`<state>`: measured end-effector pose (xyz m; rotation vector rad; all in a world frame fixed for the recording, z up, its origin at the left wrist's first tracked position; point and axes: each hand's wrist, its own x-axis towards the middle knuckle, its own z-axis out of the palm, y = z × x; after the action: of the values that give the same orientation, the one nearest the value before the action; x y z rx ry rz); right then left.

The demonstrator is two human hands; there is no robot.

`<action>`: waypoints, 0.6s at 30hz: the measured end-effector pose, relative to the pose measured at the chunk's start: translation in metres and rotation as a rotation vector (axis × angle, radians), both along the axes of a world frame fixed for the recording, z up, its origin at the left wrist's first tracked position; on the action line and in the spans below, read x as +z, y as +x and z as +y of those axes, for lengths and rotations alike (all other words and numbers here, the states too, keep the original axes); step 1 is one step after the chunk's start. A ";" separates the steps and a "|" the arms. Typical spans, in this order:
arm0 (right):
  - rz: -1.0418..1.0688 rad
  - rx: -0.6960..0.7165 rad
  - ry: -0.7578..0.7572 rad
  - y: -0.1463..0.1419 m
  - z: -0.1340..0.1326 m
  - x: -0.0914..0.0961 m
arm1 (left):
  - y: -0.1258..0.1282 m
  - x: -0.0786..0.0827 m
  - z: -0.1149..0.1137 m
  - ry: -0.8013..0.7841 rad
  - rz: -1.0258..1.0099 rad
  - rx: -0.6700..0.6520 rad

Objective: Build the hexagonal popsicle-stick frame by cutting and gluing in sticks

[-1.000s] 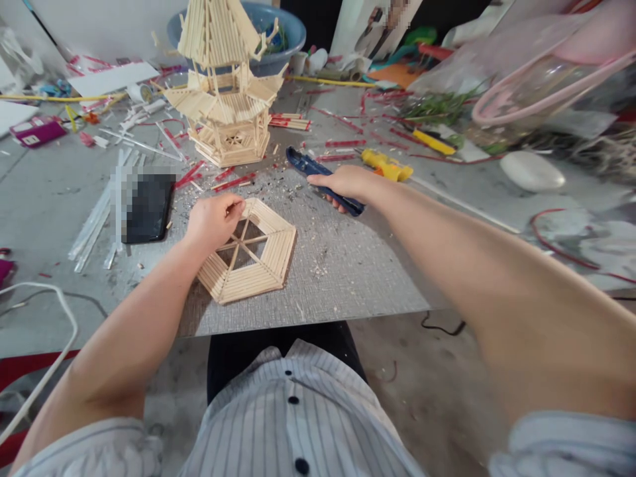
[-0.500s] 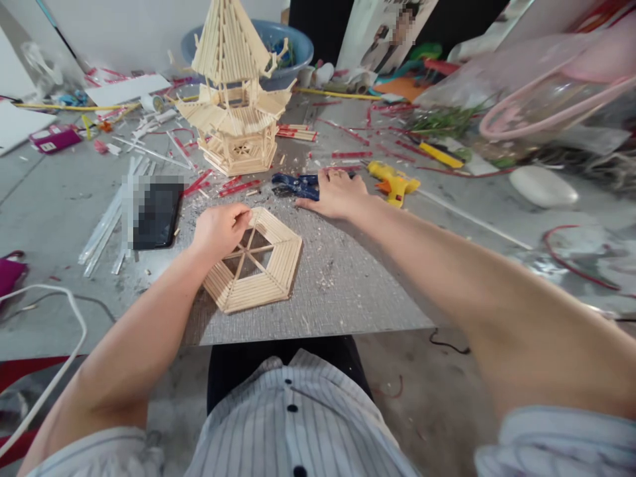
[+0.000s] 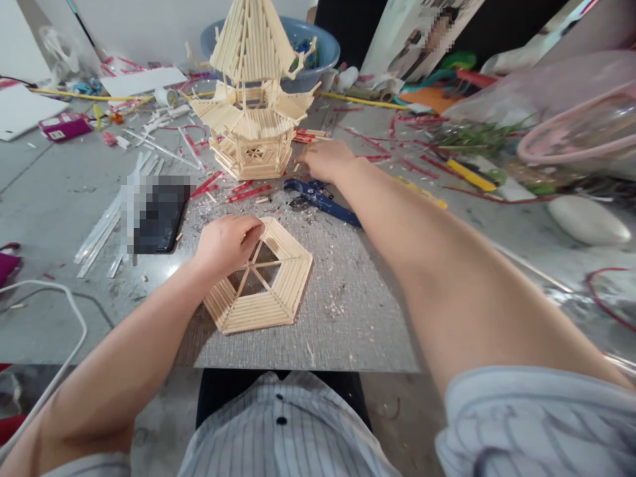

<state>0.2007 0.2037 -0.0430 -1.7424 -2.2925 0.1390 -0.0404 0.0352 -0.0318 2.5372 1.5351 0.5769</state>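
My left hand [image 3: 229, 244] is closed on the upper left edge of a flat hexagonal frame of thin wooden sticks [image 3: 263, 311]; its spokes cross in the open middle. My right hand [image 3: 325, 160] reaches beyond the blue-handled pliers [image 3: 325, 202], close to a bundle of sticks with red wrapping [image 3: 309, 134]. Its fingertips point down and away, mostly hidden, so I cannot tell whether they grip a stick. Just left of that hand stands a pagoda model of the same sticks [image 3: 253, 122].
A black phone [image 3: 166, 215] lies left of the frame, beside clear glue sticks [image 3: 106, 222]. Red wrapping scraps [image 3: 251, 192] litter the table. A yellow cutter [image 3: 472, 174] and a white oval object [image 3: 589, 220] lie right. My right forearm largely covers a yellow tool [image 3: 422, 192].
My right hand has lifted off the pliers and moved forward and left, towards the stick bundle. The pliers now lie uncovered, turned slightly. My left hand stays on the frame. The view has shifted a little.
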 end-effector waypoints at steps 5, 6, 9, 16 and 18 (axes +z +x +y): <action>-0.197 0.088 0.010 -0.004 0.011 -0.008 | -0.001 0.000 0.001 0.028 -0.003 0.004; -0.194 0.081 0.013 -0.007 0.012 -0.008 | -0.001 0.000 0.001 0.025 -0.001 0.010; -0.168 0.059 0.008 -0.013 0.011 -0.003 | -0.001 0.000 0.002 0.015 0.007 0.033; 0.042 -0.004 0.176 -0.017 -0.044 0.033 | 0.000 0.002 0.001 -0.001 -0.104 0.046; 0.319 -0.019 0.172 -0.023 -0.082 0.040 | 0.002 0.002 -0.001 0.019 -0.208 0.037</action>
<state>0.1773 0.1221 -0.0034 -1.5325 -1.9970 0.1941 -0.0388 0.0339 -0.0294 2.3781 1.5118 0.8348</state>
